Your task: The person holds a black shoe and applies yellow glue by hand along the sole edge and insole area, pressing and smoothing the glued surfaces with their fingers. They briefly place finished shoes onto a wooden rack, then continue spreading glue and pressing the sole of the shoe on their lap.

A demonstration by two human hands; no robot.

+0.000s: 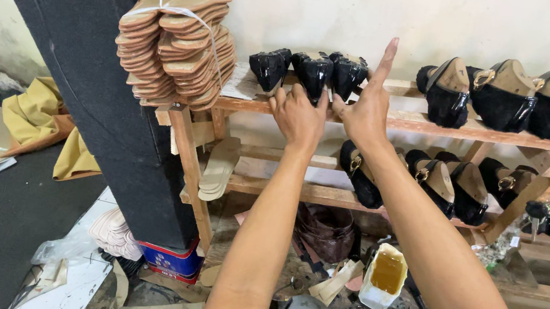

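Observation:
Both my arms reach up to the top wooden shelf. My left hand rests its fingers on the shelf edge, touching the middle one of three glossy black shoe pieces. My right hand is just to the right of it, thumb against the rightmost black piece, forefinger pointing straight up, other fingers spread. Neither hand encloses anything that I can see.
Black shoes with tan insoles line the top shelf's right part and the shelf below. Tied stacks of tan soles sit at the shelf's left end by a leaning black board. A glue container stands below.

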